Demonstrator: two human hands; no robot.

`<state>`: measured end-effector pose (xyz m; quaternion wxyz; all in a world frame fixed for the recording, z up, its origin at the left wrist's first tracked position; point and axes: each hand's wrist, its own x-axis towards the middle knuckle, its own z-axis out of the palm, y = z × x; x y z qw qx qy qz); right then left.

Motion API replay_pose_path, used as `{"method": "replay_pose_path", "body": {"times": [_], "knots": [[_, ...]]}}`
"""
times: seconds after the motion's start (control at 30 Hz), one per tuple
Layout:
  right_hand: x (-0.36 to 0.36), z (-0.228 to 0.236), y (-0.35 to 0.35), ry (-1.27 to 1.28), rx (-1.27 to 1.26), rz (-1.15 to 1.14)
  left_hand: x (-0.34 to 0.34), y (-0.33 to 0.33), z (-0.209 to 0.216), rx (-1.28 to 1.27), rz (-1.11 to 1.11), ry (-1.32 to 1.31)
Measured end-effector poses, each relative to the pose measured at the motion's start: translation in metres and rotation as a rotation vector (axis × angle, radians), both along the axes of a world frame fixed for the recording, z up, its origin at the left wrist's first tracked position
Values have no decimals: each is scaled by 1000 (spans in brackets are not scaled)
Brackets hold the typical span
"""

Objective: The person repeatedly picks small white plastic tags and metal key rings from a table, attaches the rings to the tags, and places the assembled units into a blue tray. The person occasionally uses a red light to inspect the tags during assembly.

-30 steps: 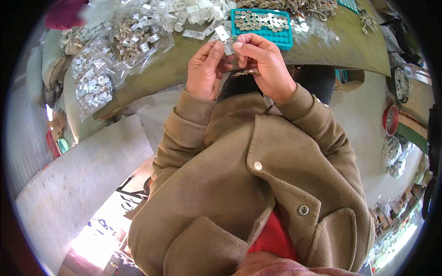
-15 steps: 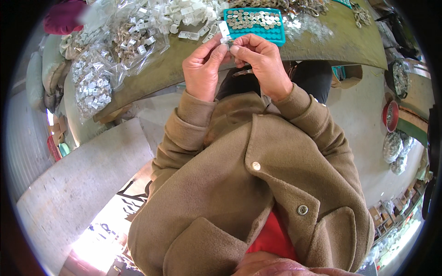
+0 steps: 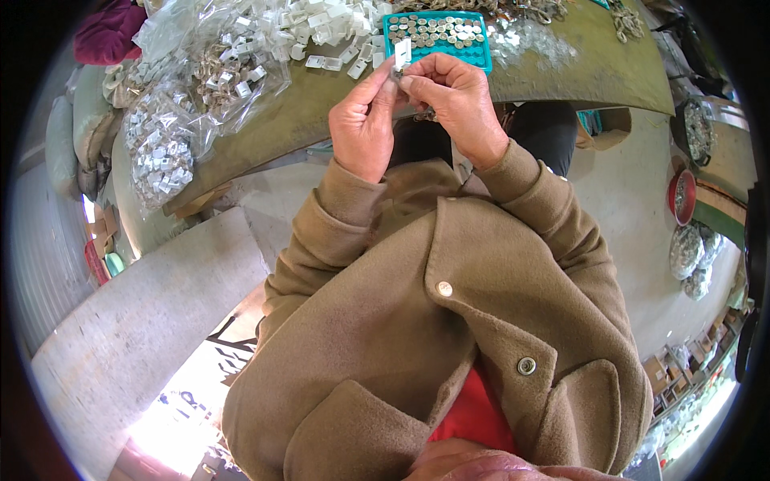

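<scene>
Just in front of the teal tray, both hands meet with fingertips pinched together. A small white plastic housing [image 3: 403, 53] stands up out of the pinch of my left hand [image 3: 361, 132], which is closed on its lower end. The fingertips of my right hand [image 3: 469, 108] close in at the same spot, by a tiny dark part [image 3: 397, 72] under the housing. Whether the right fingers grip that part or the housing itself is hidden. Behind the fingers, the teal tray [image 3: 479, 61] carries rows of round silvery discs [image 3: 433, 32].
Many loose white plastic housings [image 3: 329, 24] lie left of the tray. Clear bags of small parts [image 3: 164, 152] slump over the table's left edge. Transparent small pieces [image 3: 533, 44] are scattered right of the tray. A cardboard box [image 3: 609, 128] stands below the table edge [image 3: 634, 92].
The white housing has shifted slightly right and stands more upright. My left hand has moved a little right and down, closer to my right hand, which has barely moved.
</scene>
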<state>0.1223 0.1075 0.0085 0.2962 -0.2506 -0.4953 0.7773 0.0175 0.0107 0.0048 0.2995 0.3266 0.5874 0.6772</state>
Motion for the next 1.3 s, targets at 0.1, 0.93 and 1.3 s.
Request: {"method": "replay_pose_path", "body": {"times": [0.1, 0.93, 1.3], "knots": [[-1, -2, 0, 3, 52, -6, 0, -1, 8, -62, -29, -163], [0, -11, -7, 147, -47, -47, -13, -7, 21, -75, 5, -1014], [20, -1, 4, -312, 898, -158, -31, -3, 9, -208, -72, -1051]]}}
